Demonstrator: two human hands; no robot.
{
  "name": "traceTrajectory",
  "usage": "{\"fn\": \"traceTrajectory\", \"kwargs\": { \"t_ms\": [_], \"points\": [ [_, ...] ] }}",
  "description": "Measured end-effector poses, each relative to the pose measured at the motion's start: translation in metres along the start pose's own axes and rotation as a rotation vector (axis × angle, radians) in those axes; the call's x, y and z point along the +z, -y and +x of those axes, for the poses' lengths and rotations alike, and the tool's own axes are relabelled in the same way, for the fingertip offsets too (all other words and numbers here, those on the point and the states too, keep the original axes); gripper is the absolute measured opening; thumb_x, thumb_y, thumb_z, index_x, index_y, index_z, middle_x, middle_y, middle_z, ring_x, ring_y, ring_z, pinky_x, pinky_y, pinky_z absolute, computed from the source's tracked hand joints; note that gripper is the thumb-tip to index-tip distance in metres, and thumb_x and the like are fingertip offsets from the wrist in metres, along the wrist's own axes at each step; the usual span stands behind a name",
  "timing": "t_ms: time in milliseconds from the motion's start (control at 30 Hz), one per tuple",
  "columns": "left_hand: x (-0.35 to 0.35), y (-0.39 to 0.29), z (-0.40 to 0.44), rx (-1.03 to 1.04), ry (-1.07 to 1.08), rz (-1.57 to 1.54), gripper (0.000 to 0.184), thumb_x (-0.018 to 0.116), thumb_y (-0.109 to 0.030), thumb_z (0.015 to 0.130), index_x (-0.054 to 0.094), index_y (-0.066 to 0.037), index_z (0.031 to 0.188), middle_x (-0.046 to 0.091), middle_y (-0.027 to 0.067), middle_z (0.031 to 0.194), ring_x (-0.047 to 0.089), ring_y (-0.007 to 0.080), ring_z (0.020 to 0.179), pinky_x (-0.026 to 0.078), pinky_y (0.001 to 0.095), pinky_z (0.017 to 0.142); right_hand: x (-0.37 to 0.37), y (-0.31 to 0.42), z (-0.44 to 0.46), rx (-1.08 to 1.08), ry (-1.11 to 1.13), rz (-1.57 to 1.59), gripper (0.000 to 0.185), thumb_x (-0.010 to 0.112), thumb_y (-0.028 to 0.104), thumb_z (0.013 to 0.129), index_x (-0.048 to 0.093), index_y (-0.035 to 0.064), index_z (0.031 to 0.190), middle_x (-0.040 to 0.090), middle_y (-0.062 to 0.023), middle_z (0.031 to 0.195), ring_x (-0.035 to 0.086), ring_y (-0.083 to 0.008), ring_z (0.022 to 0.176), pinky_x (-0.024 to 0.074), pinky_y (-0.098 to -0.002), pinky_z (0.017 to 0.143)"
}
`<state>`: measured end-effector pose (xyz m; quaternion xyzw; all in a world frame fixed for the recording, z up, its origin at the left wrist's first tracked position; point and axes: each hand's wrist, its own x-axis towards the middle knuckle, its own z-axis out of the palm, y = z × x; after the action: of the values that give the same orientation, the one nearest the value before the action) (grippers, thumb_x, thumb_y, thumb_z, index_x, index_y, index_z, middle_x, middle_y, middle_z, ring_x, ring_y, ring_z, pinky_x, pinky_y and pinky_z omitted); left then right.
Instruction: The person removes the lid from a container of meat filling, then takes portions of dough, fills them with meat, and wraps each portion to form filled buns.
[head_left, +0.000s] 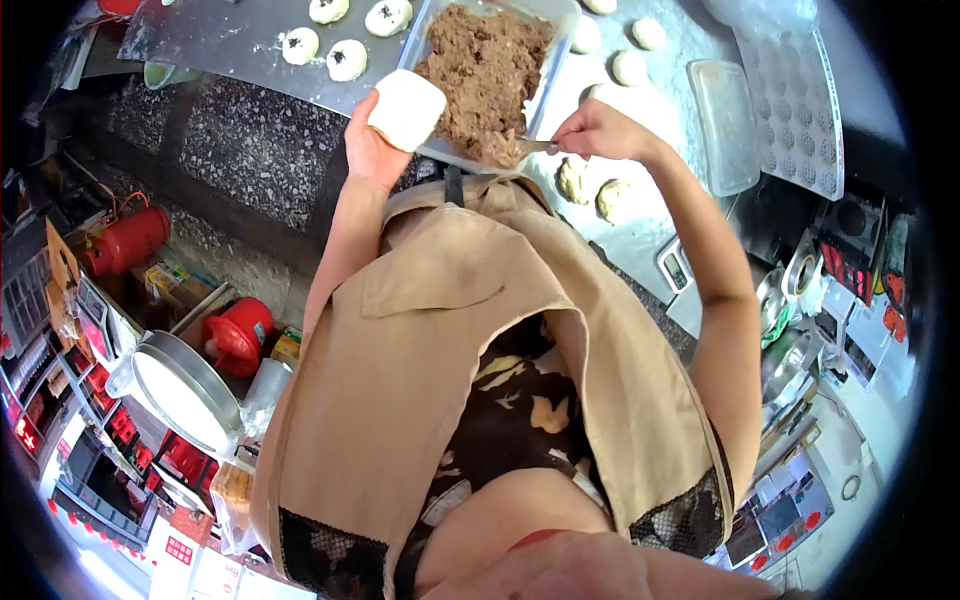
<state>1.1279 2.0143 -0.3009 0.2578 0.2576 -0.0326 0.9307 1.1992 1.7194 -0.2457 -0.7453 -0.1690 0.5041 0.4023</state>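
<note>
My left hand (372, 152) holds a round, flat dough wrapper (408, 108) on its palm and fingers, at the near left corner of a clear plastic tub (536, 118). Brown minced filling (484, 62) fills much of that tub. Over its near right corner, my right hand (602, 131) pinches the handle of a thin spatula (534, 146). The spatula's far end meets a paler lump of filling and is partly hidden, so its exact shape cannot be made out. Two small dough pieces (573, 180) lie on the metal table below my right hand.
Shaped buns with dark specks (347, 60) sit left of the tub. Plain dough balls (630, 67) lie to its right on floured metal (660, 180). Farther right are a clear lid (724, 128) and a dimpled white tray (795, 110). A digital scale (677, 265) stands near the edge.
</note>
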Motion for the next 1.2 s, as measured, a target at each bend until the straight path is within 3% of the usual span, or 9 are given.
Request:
{"fn": "traceTrajectory", "kwargs": {
  "t_ms": [100,133,233,433,700,867,1000,1067,1200],
  "points": [
    [0.038,0.0,-0.011,-0.243,0.069,-0.098,0.061,0.036,-0.046,0.091,0.042,0.002,0.128,0.05,0.0168,0.128,0.047,0.0337,0.119,0.036,0.0495,0.102,0.019,0.005,-0.016,-0.204,-0.411,0.076,0.017,0.057,0.011,0.08,0.067,0.0002,0.09,0.053,0.0017,0.058,0.044,-0.0045,0.054,0.0381,-0.0243,0.049],
    [0.044,0.002,-0.012,-0.32,0.238,-0.154,0.065,0.038,-0.049,0.09,0.04,0.003,0.13,0.048,0.0176,0.13,0.046,0.0346,0.12,0.034,0.0496,0.103,0.032,0.016,-0.02,-0.269,-0.621,0.026,0.017,0.057,0.009,0.08,0.066,0.0007,0.092,0.054,-0.0017,0.06,0.048,-0.0089,0.052,0.0397,-0.0266,0.049],
    [0.075,0.009,-0.016,-0.421,0.264,-0.178,0.07,0.035,-0.054,0.09,0.035,0.002,0.133,0.044,0.0188,0.133,0.042,0.034,0.124,0.031,0.0492,0.105,0.054,0.034,-0.025,-0.492,-1.005,-0.412,0.024,0.062,0.005,0.074,0.064,0.0061,0.098,0.054,-0.0092,0.067,0.054,-0.0241,0.053,0.0446,-0.0318,0.05],
    [0.101,0.017,-0.017,-0.522,0.309,-0.23,0.071,0.032,-0.054,0.092,0.032,0.002,0.135,0.043,0.0181,0.134,0.042,0.0329,0.124,0.031,0.0481,0.106,0.065,0.002,-0.01,-0.661,-1.382,-0.959,0.039,0.063,-0.003,0.062,0.064,0.0023,0.101,0.041,-0.001,0.059,0.046,-0.0152,0.048,0.0379,-0.0292,0.043],
    [0.112,0.016,-0.015,-0.424,0.022,-0.195,0.064,0.029,-0.049,0.092,0.037,-0.001,0.133,0.044,0.0155,0.134,0.043,0.0311,0.124,0.032,0.0463,0.105,0.067,-0.004,-0.015,-0.759,-1.38,-1.021,0.045,0.064,-0.004,0.059,0.063,0.0006,0.104,0.041,0.0002,0.059,0.045,-0.0135,0.048,0.0354,-0.0282,0.043],
    [0.11,-0.014,0.001,-0.108,0.202,-0.14,0.062,0.037,-0.049,0.09,0.041,-0.001,0.13,0.048,0.0133,0.13,0.044,0.0294,0.122,0.035,0.0446,0.103,0.068,-0.003,-0.016,-0.667,-1.482,-0.762,0.04,0.064,-0.005,0.061,0.065,0.0019,0.101,0.049,-0.0033,0.062,0.049,-0.0178,0.05,0.0408,-0.0293,0.046],
    [0.103,-0.026,0.0,-0.14,0.297,-0.087,0.058,0.043,-0.042,0.09,0.041,0.001,0.13,0.046,0.0159,0.132,0.044,0.0303,0.122,0.034,0.0454,0.104,0.068,-0.004,0.009,-0.49,-1.039,-0.703,0.039,0.068,0.006,0.071,0.061,0.0057,0.109,0.057,-0.0087,0.082,0.057,-0.026,0.075,0.0468,-0.0363,0.067],
    [0.103,-0.028,0.0,-0.166,0.342,-0.066,0.058,0.045,-0.039,0.09,0.04,0.002,0.13,0.044,0.0172,0.133,0.043,0.0308,0.123,0.033,0.0461,0.104,0.07,0.014,0.01,-0.499,-1.118,-0.521,0.045,0.07,0.014,0.075,0.055,0.0083,0.117,0.053,-0.0138,0.114,0.051,-0.0311,0.101,0.0451,-0.0372,0.081],
    [0.096,-0.02,0.0,-0.426,0.424,-0.142,0.049,0.047,-0.028,0.09,0.041,0.003,0.128,0.051,0.0179,0.125,0.051,0.0317,0.115,0.042,0.0465,0.098,0.055,0.051,0.006,-0.694,-1.012,-0.088,0.04,0.069,0.002,0.073,0.058,0.0091,0.111,0.055,-0.0116,0.106,0.055,-0.0272,0.093,0.0475,-0.0339,0.077]
  ]
}}
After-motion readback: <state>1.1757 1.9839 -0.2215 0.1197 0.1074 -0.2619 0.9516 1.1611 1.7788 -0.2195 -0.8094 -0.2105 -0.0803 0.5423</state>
